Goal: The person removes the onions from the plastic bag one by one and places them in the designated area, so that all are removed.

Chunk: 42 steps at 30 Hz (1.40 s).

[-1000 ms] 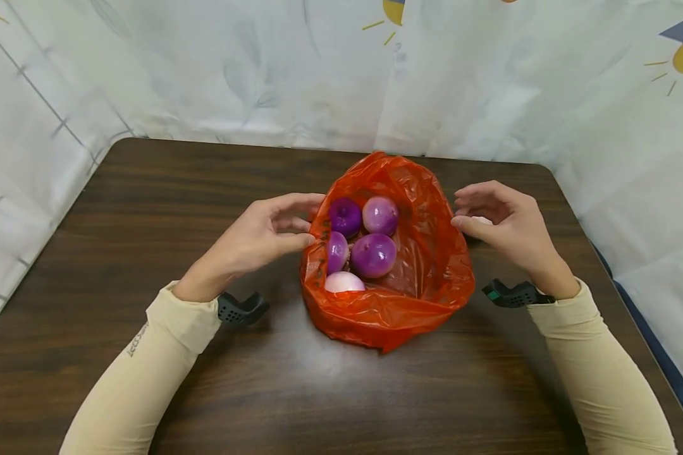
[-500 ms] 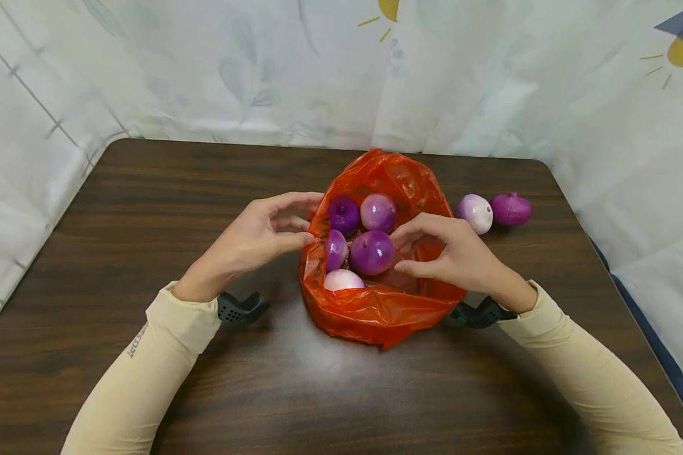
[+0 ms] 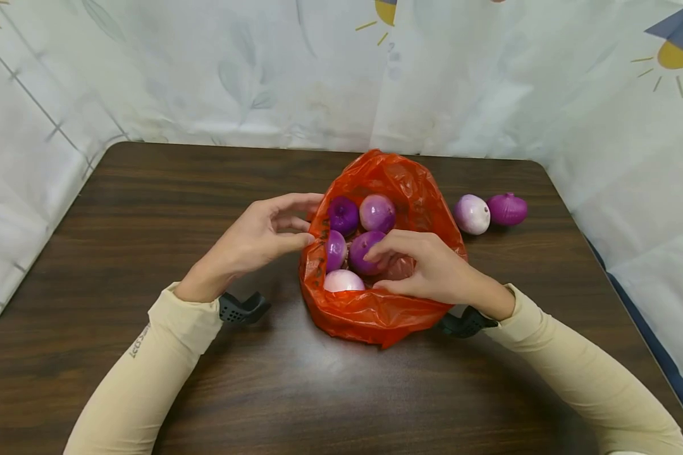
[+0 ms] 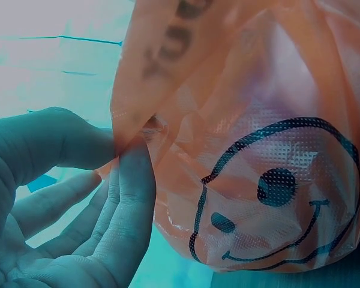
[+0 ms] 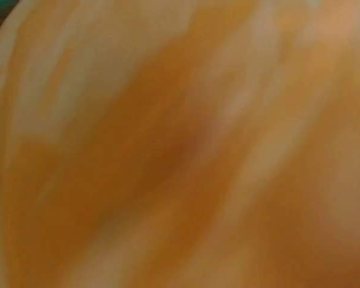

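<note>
A red plastic bag (image 3: pixel 370 319) stands with its mouth spread wide on the table. Inside it lie several peeled onions, among them a pale onion (image 3: pixel 344 280) at the near left and a purple onion (image 3: pixel 360 254) in the middle. My left hand (image 3: pixel 249 235) pinches the bag's left rim between thumb and fingers, plainly seen in the left wrist view, where the hand (image 4: pixel 90 198) is beside the bag's printed face. My right hand (image 3: pixel 427 265) reaches into the bag, its fingertips over the purple onion's right side, thumb and fingers apart. Blurred bag film (image 5: pixel 168 150) fills the right wrist view.
Right of the bag, a whitish onion (image 3: pixel 472 214) and a purple onion (image 3: pixel 508 209) lie side by side on the dark wooden table (image 3: pixel 250 392). A pale printed curtain (image 3: pixel 319 82) hangs behind the table's far edge.
My right hand has moved left from beside the two outside onions, into the bag and over the middle onion. Those outside onions have come into view. My left hand keeps its place on the rim.
</note>
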Each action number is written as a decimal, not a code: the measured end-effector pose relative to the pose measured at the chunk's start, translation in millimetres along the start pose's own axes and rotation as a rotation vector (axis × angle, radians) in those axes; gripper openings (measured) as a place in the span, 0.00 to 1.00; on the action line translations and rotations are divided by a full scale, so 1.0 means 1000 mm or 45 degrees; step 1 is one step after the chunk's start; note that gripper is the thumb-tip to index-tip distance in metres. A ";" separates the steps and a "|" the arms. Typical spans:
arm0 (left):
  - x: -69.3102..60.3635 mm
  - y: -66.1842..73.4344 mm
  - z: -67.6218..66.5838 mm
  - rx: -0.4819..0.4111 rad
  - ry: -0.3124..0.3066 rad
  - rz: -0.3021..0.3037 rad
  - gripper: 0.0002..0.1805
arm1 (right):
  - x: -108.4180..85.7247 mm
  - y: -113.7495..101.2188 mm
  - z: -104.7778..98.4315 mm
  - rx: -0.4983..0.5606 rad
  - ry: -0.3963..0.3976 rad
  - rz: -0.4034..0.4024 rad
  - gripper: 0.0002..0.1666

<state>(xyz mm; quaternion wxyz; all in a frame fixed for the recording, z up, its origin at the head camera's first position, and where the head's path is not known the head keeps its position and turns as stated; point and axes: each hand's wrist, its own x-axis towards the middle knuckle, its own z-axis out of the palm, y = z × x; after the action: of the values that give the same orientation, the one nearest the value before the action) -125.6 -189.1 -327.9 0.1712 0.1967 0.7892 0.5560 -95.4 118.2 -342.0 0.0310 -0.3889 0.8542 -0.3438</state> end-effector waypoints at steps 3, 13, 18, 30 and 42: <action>0.001 0.000 0.000 0.008 -0.002 -0.003 0.32 | 0.001 -0.007 0.001 -0.055 -0.002 0.061 0.21; 0.002 0.000 0.001 0.017 -0.008 -0.017 0.33 | 0.012 -0.015 0.009 0.015 -0.011 0.101 0.23; 0.003 0.001 0.002 0.012 -0.011 -0.013 0.33 | 0.012 -0.006 0.018 0.078 -0.028 0.088 0.24; 0.002 0.001 0.003 0.033 -0.004 -0.005 0.33 | 0.010 0.000 0.037 0.064 -0.034 0.052 0.31; -0.001 0.002 0.001 0.031 0.002 0.005 0.32 | 0.012 0.001 0.039 -0.021 -0.077 0.030 0.31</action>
<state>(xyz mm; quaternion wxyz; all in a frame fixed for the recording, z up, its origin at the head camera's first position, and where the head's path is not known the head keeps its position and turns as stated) -123.9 -188.7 -326.2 0.1671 0.2001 0.7956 0.5468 -91.6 88.6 -369.6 0.0576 -0.3892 0.8602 -0.3244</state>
